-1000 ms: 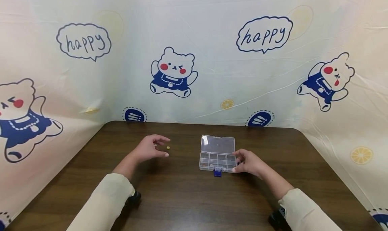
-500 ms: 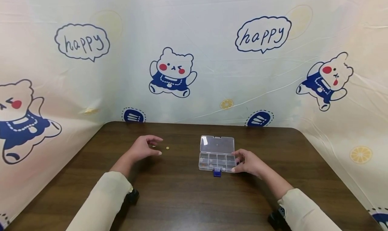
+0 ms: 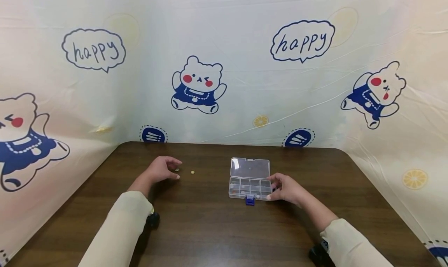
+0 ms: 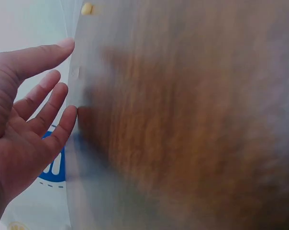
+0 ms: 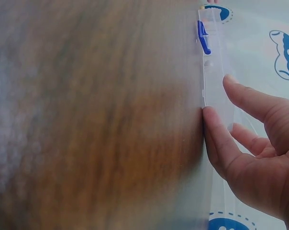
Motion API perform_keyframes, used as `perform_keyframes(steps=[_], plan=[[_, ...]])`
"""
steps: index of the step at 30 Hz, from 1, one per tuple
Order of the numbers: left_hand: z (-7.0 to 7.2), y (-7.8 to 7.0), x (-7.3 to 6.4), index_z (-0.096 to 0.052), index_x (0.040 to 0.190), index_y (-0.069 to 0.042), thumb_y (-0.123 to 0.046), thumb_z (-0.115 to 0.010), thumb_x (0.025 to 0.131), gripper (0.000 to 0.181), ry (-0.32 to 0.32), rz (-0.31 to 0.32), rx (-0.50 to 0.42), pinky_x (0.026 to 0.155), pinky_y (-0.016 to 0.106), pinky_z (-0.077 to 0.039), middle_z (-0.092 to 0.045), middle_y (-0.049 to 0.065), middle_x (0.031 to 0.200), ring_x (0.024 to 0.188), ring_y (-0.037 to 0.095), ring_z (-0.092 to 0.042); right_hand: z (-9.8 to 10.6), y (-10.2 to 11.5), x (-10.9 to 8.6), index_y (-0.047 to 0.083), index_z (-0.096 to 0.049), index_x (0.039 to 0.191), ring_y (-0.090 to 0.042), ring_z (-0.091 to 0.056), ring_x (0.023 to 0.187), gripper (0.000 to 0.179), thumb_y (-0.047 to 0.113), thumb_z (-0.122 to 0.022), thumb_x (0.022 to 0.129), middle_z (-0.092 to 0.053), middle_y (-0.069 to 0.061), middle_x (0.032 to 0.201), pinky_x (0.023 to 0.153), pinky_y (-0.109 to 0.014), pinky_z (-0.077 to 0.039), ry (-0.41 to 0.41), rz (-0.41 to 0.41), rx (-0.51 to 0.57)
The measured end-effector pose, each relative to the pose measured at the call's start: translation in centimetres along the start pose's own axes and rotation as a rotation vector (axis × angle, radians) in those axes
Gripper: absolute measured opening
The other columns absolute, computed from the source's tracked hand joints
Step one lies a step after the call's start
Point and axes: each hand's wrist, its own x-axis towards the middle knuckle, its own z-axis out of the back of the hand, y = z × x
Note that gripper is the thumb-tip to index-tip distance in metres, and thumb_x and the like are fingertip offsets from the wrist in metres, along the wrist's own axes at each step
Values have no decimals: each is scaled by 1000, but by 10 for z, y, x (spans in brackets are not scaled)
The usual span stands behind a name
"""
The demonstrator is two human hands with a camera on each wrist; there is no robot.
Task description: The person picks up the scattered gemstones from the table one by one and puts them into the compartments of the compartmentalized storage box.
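Note:
My left hand (image 3: 162,169) is low over the left of the table, thumb and fingers spread apart. In the gap between them lies a small pale piece (image 3: 177,169), which looks clear in the left wrist view; its kind is too small to tell. Just right of the hand is a small yellow bead-like piece (image 3: 193,172). My right hand (image 3: 287,188) grips the right end of a clear plastic compartment box (image 3: 250,188), thumb at the front corner, fingers at the back. The box's lid (image 3: 250,168) is raised, tilted back. Several tiny pieces sit in its left compartments.
A blue latch (image 3: 250,200) juts from the box's front edge. The brown wooden table (image 3: 224,228) runs back to a printed cloth (image 3: 238,64) that hangs behind it and along both sides. Dark devices are strapped on both wrists.
My left hand has drawn back to the left, away from the yellow piece, and the pale piece now shows more plainly. The right hand and box stay in place.

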Motion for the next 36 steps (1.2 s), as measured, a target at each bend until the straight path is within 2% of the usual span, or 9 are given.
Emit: perform_keyframes(steps=[6, 13, 18, 24, 28, 36], plan=[[4, 2, 4, -68, 118, -3, -5, -83, 76, 44, 22, 8, 42, 91, 46, -50, -67, 14, 111, 103, 30, -58, -1, 1, -2, 3, -56, 129, -22, -56, 79, 65, 7, -87, 71, -56, -12, 101, 70, -31, -51, 7, 0, -9], [5, 1, 10, -71, 114, -2, -4, -76, 83, 32, 49, 8, 110, 92, 47, -48, -68, 12, 108, 98, 27, -58, -1, 1, -2, 3, -56, 129, -22, -56, 79, 65, 7, -87, 71, -57, -13, 101, 71, -32, -51, 4, 3, -11], [4, -1, 12, -72, 112, -2, -2, -72, 86, 26, 58, 26, 151, 90, 46, -49, -69, 9, 100, 91, 24, -58, -1, 1, 0, 4, -57, 129, -23, -56, 81, 65, 9, -87, 72, -57, -12, 102, 71, -31, -50, 13, 9, -18], [0, -3, 14, -75, 106, -4, 0, -69, 87, 20, 88, -2, 208, 87, 45, -50, -70, 7, 96, 86, 22, -57, 1, 1, 0, 4, -55, 130, -23, -56, 80, 66, 8, -86, 72, -56, -13, 102, 72, -31, -51, 20, 3, -12], [-2, 0, 17, -77, 98, -6, -2, -70, 87, 14, 78, -13, 241, 88, 45, -49, -71, 6, 95, 87, 21, -59, 1, 0, -1, 2, -55, 130, -22, -56, 77, 67, 7, -86, 72, -56, -13, 101, 71, -32, -51, 21, 14, -7], [-4, 1, 15, -75, 90, -7, -8, -74, 86, 4, 58, -34, 217, 86, 44, -49, -69, 3, 88, 84, 20, -58, 1, 1, -1, 2, -56, 129, -22, -56, 77, 67, 8, -87, 71, -56, -12, 100, 72, -31, -49, 12, 18, -24]])
